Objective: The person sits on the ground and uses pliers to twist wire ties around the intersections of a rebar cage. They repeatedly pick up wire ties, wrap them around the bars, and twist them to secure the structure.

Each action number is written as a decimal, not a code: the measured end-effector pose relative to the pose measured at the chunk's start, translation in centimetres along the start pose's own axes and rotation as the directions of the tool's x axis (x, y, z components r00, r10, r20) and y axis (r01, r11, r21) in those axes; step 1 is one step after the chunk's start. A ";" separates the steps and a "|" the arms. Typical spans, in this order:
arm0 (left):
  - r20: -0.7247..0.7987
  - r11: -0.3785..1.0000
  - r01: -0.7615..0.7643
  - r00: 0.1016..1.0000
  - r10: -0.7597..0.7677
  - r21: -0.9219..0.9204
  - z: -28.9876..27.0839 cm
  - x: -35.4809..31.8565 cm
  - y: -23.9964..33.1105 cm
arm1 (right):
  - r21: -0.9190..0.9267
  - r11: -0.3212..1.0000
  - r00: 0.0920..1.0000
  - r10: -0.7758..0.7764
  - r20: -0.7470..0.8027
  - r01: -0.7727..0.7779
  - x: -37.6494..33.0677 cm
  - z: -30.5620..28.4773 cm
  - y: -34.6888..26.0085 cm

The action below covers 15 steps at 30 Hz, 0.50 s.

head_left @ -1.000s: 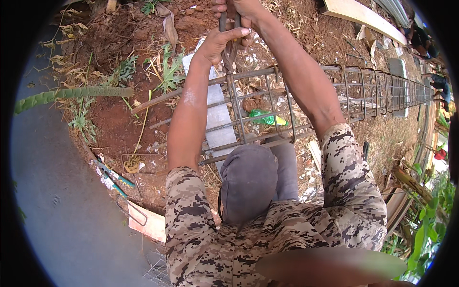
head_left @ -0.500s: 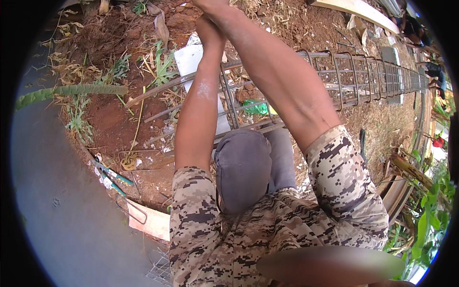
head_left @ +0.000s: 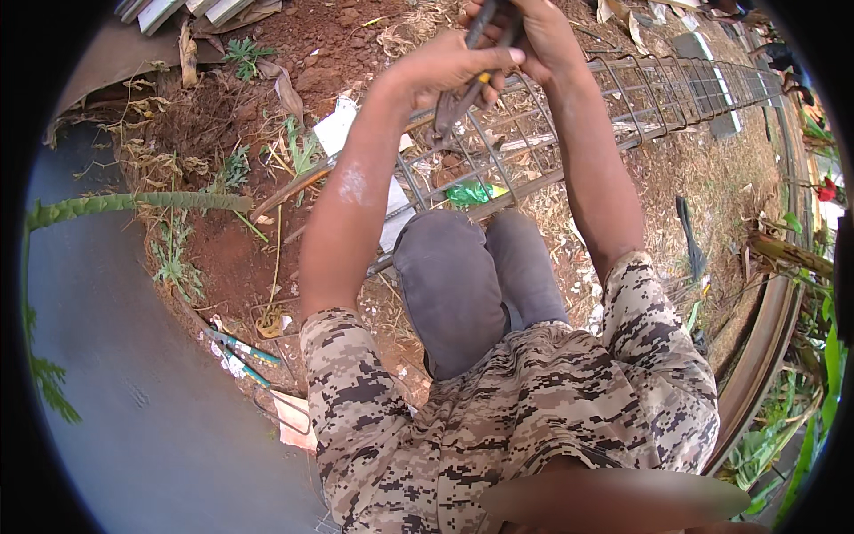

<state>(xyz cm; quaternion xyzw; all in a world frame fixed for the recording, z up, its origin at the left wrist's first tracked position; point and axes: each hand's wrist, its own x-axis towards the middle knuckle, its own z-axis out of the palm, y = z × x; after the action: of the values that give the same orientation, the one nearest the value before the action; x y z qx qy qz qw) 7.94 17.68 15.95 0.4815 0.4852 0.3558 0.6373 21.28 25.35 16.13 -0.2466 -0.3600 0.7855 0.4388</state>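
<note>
Ground: red dirt [head_left: 222,258] with dry leaves and weeds, grey pavement [head_left: 116,400] around 8 o'clock
Cutters: green-handled cutters [head_left: 238,354] lying at the dirt's edge, about 8 o'clock, well apart from both hands
Left hand: left hand [head_left: 454,69] up at 12 o'clock, clenched around the pliers [head_left: 463,93], thumb stretched along the top
Pliers: dark jaws pointing down onto the rebar cage [head_left: 569,125], touching a bar
Right hand: right hand [head_left: 534,36] just beside the left, fingers wrapped on the pliers' handles
Cage: long steel cage running off toward 2 o'clock, over the knees [head_left: 471,276]
</note>
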 end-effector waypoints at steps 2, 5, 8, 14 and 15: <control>0.056 0.984 0.104 0.992 -0.113 0.144 4.3 0.4 -1.5 | -0.125 0.990 0.985 0.041 -0.167 -0.063 -5.3 -4.7 0.1; 0.168 0.899 0.182 0.949 -0.267 0.398 10.5 1.0 -3.0 | -0.050 0.999 0.929 -0.013 -0.370 -0.006 -14.1 -10.4 1.3; 0.184 0.736 0.176 0.907 -0.380 0.654 15.5 1.4 -3.8 | -0.219 0.973 0.727 -0.098 -0.680 -0.074 -20.6 -14.4 2.5; 0.371 0.658 0.073 0.777 -0.509 0.750 18.0 3.0 -5.0 | -0.459 0.844 0.645 -0.191 -0.740 -0.277 -27.9 -17.1 2.2; 0.400 0.708 0.144 0.740 -0.541 0.691 17.5 3.6 -5.6 | -0.477 0.795 0.636 -0.154 -0.756 -0.375 -28.0 -17.6 1.7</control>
<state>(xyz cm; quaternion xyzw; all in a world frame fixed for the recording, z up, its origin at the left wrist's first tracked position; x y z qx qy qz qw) 25.65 14.77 10.74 0.6419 0.4419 -0.1191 0.6152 46.66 6.61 5.93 -0.7013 -0.3507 0.4780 0.3957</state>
